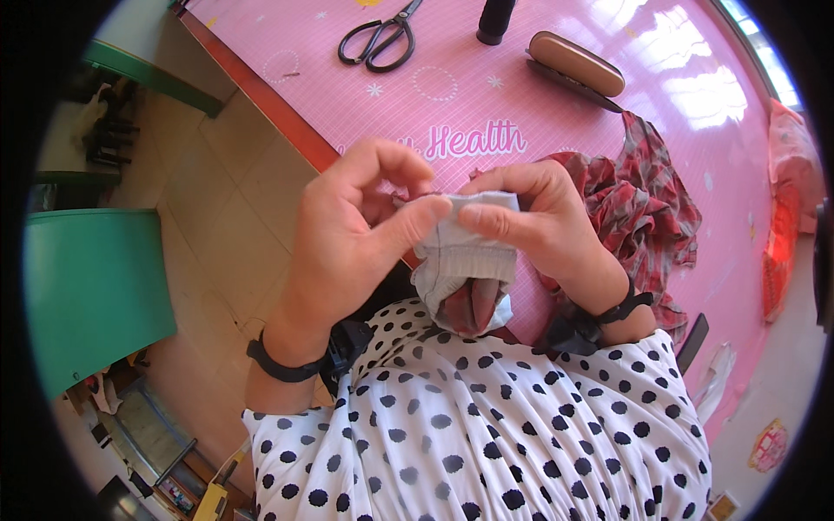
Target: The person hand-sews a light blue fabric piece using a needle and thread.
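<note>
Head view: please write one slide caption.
Left hand and right hand pinch light-grey cloth beside crumpled red plaid fabric.

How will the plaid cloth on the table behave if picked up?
The plaid cloth is probably floppy: it lies in loose, crumpled folds. Likely light for its spread, since it looks thin. It may tug the grey cloth, which shows similar plaid inside; whether they're joined, I can't tell.

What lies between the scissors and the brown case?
Head view: a black cylindrical object sits between the scissors and the brown case, with pink mat showing on either side.
</note>
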The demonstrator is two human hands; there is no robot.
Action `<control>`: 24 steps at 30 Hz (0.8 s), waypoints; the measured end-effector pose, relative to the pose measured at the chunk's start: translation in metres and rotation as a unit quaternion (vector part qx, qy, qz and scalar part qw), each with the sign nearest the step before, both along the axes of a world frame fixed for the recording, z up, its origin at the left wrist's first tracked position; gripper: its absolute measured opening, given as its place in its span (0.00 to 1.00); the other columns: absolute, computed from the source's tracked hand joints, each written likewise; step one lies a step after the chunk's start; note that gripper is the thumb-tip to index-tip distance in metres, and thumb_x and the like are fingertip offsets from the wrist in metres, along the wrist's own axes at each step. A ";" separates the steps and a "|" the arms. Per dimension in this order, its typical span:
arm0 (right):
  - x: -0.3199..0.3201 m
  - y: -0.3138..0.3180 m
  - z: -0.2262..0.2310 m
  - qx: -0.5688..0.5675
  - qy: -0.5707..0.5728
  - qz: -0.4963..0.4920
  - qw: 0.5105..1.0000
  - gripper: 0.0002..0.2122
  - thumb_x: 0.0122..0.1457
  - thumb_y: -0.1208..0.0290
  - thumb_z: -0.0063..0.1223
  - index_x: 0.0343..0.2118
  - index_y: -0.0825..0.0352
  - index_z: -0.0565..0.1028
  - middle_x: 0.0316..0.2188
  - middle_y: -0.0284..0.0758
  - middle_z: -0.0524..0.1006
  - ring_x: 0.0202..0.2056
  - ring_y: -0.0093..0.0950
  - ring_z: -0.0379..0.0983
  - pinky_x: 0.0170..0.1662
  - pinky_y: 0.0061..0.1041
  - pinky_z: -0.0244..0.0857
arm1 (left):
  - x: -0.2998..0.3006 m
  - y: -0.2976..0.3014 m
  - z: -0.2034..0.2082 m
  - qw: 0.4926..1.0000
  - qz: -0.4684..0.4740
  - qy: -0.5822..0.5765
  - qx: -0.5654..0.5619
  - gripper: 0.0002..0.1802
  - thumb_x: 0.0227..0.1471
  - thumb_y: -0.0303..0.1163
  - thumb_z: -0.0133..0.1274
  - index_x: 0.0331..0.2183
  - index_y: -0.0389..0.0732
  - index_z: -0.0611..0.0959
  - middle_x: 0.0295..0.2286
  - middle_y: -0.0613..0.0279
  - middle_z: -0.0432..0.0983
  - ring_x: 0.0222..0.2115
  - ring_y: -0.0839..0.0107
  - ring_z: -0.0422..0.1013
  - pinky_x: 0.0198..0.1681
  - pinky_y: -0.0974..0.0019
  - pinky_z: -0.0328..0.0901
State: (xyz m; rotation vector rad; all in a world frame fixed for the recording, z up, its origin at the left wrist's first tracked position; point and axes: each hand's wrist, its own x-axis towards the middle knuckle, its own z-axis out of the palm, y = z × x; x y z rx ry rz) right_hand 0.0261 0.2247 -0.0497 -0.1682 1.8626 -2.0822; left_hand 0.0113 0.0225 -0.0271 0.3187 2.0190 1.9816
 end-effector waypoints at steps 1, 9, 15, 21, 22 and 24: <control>-0.002 0.001 -0.002 -0.018 -0.011 -0.025 0.999 0.09 0.52 0.70 0.63 0.33 0.71 0.79 0.25 0.30 0.78 0.27 0.15 0.72 0.30 0.15 0.67 | -0.002 -0.004 0.000 0.999 0.024 0.021 -0.007 0.11 0.51 0.25 0.57 0.38 0.36 0.74 0.23 0.72 0.70 0.20 0.91 0.62 0.21 0.84 0.56; -0.021 0.014 -0.013 -0.128 -0.059 -0.127 0.982 0.10 0.56 0.71 0.57 0.35 0.74 0.76 0.29 0.35 0.78 0.28 0.21 0.76 0.32 0.19 0.71 | 0.009 -0.039 -0.013 0.976 -0.044 0.138 -0.160 0.06 0.43 0.19 0.59 0.28 0.37 0.80 0.24 0.67 0.73 0.19 0.81 0.65 0.22 0.76 0.60; -0.027 0.016 -0.022 -0.208 -0.055 -0.136 0.967 0.10 0.55 0.73 0.57 0.35 0.75 0.76 0.30 0.38 0.79 0.29 0.23 0.77 0.34 0.21 0.72 | 0.024 -0.021 -0.042 0.851 -0.158 0.418 -0.275 0.12 0.35 0.17 0.56 0.28 0.39 0.82 0.25 0.61 0.71 0.19 0.69 0.69 0.22 0.70 0.64; -0.029 0.018 -0.021 -0.224 -0.048 -0.139 0.963 0.09 0.55 0.73 0.57 0.35 0.75 0.76 0.30 0.38 0.79 0.29 0.23 0.77 0.34 0.21 0.72 | 0.019 -0.007 -0.052 0.797 -0.218 0.465 -0.317 0.08 0.36 0.23 0.56 0.26 0.42 0.79 0.27 0.62 0.68 0.19 0.69 0.66 0.23 0.71 0.64; -0.030 0.018 -0.021 -0.219 -0.054 -0.137 0.965 0.10 0.55 0.73 0.57 0.35 0.75 0.76 0.30 0.38 0.79 0.28 0.23 0.77 0.33 0.20 0.72 | 0.017 -0.012 -0.053 0.808 -0.207 0.464 -0.297 0.08 0.37 0.24 0.57 0.26 0.42 0.78 0.29 0.61 0.68 0.19 0.70 0.66 0.23 0.72 0.64; -0.030 0.018 -0.018 -0.207 -0.063 -0.132 0.967 0.10 0.55 0.73 0.57 0.35 0.75 0.76 0.30 0.38 0.79 0.28 0.23 0.77 0.32 0.20 0.72 | 0.016 -0.018 -0.046 0.890 -0.149 0.389 -0.186 0.06 0.42 0.25 0.57 0.26 0.41 0.76 0.31 0.58 0.69 0.19 0.73 0.66 0.23 0.72 0.64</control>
